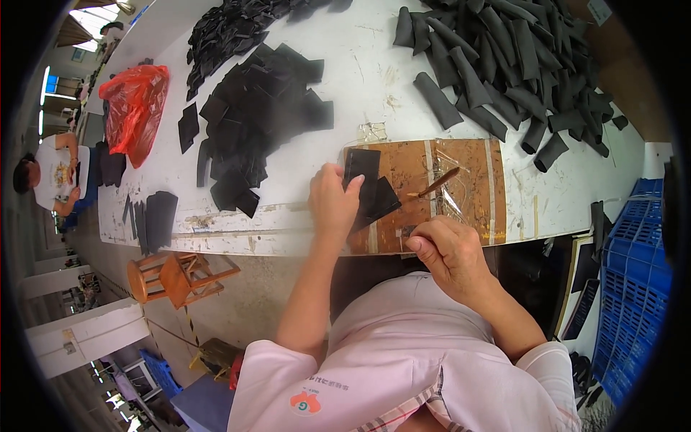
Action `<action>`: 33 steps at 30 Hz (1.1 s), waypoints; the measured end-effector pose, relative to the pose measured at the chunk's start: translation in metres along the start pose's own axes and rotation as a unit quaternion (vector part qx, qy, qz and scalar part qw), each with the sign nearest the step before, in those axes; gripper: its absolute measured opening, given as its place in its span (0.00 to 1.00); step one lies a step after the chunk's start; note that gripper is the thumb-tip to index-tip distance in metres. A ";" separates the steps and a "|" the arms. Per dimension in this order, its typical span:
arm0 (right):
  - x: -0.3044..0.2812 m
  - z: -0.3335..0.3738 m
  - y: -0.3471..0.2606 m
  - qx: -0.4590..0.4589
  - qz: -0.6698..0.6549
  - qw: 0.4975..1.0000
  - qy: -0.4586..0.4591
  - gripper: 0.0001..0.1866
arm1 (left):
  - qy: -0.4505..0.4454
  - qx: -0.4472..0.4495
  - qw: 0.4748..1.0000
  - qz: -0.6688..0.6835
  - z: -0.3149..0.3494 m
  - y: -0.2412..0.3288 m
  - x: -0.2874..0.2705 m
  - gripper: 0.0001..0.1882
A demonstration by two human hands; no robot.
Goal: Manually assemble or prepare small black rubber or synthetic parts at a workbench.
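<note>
My left hand (335,201) pinches a flat black rectangular piece (362,168) by its edge, thumb on top, over the left part of a brown board (468,169). Beside it another black piece (381,200) lies tilted on the board. Near the board's front edge my right hand (453,253) is closed, fingers curled and thumb against them; a small dark bit shows at the fingertips, too small to name. A thin brown-handled tool (440,181), like a brush, rests on the board between the hands, touched by neither.
Flat black pieces (252,115) are heaped at the left, with more (223,36) behind. Rolled dark grey tubes (497,65) pile at the far right. A red plastic bag (137,108), wooden stool (176,279) and blue crate (633,288) flank the table. Another person (54,173) sits far left.
</note>
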State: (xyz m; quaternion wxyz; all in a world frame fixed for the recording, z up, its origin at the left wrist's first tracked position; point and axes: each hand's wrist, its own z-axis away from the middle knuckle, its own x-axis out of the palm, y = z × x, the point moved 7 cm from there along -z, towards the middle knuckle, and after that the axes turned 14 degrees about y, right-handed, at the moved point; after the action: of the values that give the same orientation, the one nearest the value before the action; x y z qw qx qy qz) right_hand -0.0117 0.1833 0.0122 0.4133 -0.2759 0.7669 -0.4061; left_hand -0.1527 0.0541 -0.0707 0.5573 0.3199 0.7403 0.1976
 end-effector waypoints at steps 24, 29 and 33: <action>-0.034 -0.009 0.010 0.115 -0.133 0.982 -0.069 0.06 | -0.339 -0.330 0.598 0.648 0.056 0.087 -0.033 0.19; -0.031 -0.016 -0.001 0.075 -0.072 0.986 -0.133 0.06 | -0.452 -0.174 0.764 0.426 0.037 0.109 -0.042 0.11; -0.023 -0.017 -0.006 0.035 -0.066 0.981 -0.179 0.06 | -0.488 -0.047 0.831 0.264 0.036 0.113 -0.047 0.04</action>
State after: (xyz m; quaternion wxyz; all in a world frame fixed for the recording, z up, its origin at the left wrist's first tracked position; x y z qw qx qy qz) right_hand -0.0143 0.2046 0.0322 0.5253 -0.3795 0.6458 -0.4038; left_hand -0.0812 0.1002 0.0245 0.7870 0.5315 0.2493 0.1895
